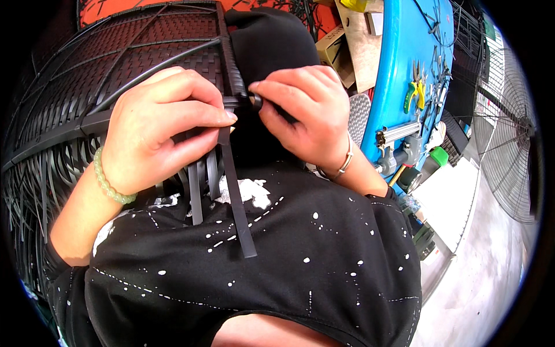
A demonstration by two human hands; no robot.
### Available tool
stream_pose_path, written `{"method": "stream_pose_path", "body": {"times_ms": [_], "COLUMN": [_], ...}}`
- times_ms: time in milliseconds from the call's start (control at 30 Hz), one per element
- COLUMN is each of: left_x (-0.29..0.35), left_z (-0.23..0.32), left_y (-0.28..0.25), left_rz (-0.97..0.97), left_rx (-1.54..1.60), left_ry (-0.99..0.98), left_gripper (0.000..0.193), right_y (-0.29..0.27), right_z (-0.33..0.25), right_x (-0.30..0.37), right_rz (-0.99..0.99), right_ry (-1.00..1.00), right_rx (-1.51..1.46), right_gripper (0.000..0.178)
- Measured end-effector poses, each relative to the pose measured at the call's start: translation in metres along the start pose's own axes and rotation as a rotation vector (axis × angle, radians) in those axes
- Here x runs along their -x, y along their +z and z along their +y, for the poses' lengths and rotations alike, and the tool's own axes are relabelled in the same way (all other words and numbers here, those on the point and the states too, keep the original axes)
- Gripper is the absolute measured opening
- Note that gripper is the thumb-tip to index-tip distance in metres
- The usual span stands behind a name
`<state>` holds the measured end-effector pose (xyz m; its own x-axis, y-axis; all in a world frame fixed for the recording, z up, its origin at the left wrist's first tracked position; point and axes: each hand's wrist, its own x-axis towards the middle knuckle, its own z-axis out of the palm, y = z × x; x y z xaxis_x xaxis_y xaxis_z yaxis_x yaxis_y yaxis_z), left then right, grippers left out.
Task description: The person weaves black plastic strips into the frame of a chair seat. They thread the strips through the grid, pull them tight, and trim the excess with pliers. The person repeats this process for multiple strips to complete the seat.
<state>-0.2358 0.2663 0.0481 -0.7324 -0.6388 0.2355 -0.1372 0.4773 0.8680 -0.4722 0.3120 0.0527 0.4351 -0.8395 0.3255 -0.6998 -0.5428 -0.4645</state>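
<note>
A large dark woven wicker panel (139,49) on a black frame lies across my lap at the left. Near the frame's corner, my left hand (136,124), with a green bead bracelet at its wrist, pinches a flat black strip (236,199) between thumb and fingers. The strip's tail hangs down over my black, white-spotted clothing. Close by on the right, my right hand (315,110) has its fingers curled at a short dark rounded piece (255,102) against the corner. What that piece is, I cannot tell. Several loose strips hang below my left hand.
On the right stands a blue table (396,40) with yellow-green pliers (414,95), a metal air tool (399,147) and black scraps. Cardboard boxes (334,51) stand beyond my right hand. A large wire-caged fan (509,136) is at the far right.
</note>
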Motion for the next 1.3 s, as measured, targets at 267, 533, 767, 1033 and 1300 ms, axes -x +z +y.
{"method": "stream_pose_path", "body": {"times_ms": [267, 533, 767, 1033, 1300], "left_x": [0.002, 0.001, 0.001, 0.001, 0.01], "left_z": [0.0, 0.001, -0.002, -0.007, -0.013], "left_y": [0.001, 0.002, 0.006, 0.009, 0.007], "left_rz": [0.009, 0.017, 0.02, 0.089, 0.103], "left_rx": [0.003, 0.006, -0.013, -0.01, 0.05], "left_ry": [-0.007, -0.008, 0.032, 0.136, 0.128], "left_gripper": [0.028, 0.027, 0.028, 0.029, 0.031], "right_y": [-0.002, -0.016, -0.018, -0.037, -0.035], "right_z": [0.008, -0.01, -0.022, -0.033, -0.032], "right_x": [-0.01, -0.018, -0.026, -0.041, -0.058], "right_rz": [0.014, -0.044, -0.093, -0.357, -0.505], "right_ry": [-0.053, 0.381, 0.794, 0.959, 0.635], "right_rx": [-0.049, -0.492, -0.605, -0.441, -0.147], "right_gripper": [0.036, 0.024, 0.024, 0.017, 0.007]}}
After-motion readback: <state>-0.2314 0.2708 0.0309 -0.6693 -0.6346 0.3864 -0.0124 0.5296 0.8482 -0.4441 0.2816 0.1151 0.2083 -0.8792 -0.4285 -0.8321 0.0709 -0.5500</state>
